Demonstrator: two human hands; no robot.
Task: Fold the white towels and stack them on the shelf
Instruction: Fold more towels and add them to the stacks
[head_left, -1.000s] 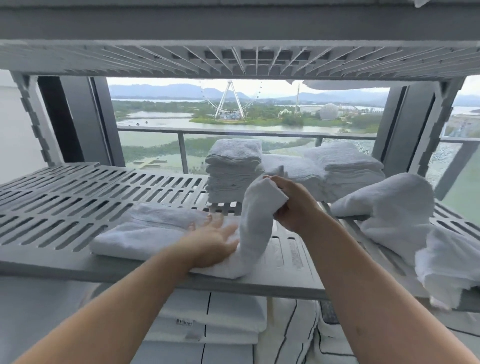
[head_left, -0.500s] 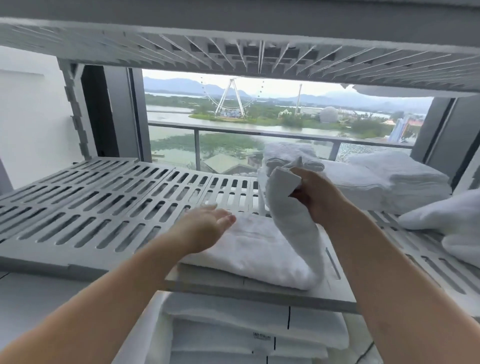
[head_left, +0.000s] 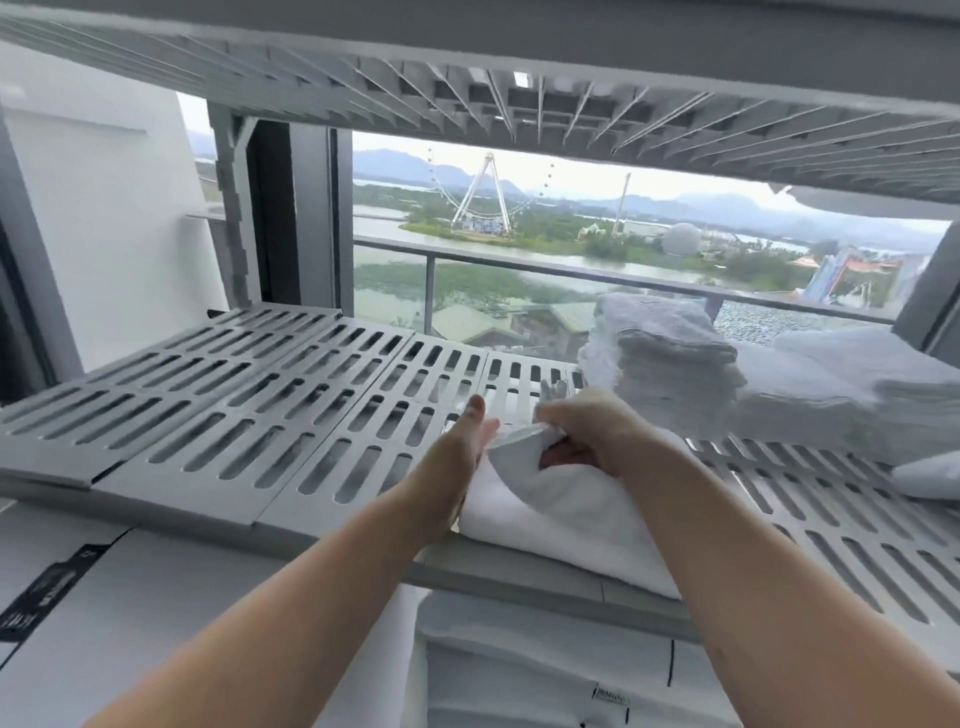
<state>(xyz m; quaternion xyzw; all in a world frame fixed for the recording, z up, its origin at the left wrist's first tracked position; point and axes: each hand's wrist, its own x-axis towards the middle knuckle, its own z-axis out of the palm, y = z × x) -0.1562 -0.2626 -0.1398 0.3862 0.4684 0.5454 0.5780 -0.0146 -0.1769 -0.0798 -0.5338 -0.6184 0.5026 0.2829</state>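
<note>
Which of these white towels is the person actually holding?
The towel at the front edge of the shelf: the right hand grips its lifted fold. The folded stack behind lies untouched.

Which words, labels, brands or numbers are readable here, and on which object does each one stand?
Black label on the white surface at lower left: lettering blurred, unreadable.
Small dark print on the folded white bedding under the shelf: too small to read.
No other text is visible.

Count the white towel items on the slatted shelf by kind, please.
Towel being folded: 1
Tall folded stack: 1
Lower folded pile beside it: 1
Loose towel at right edge: 1
Total: 4
</note>
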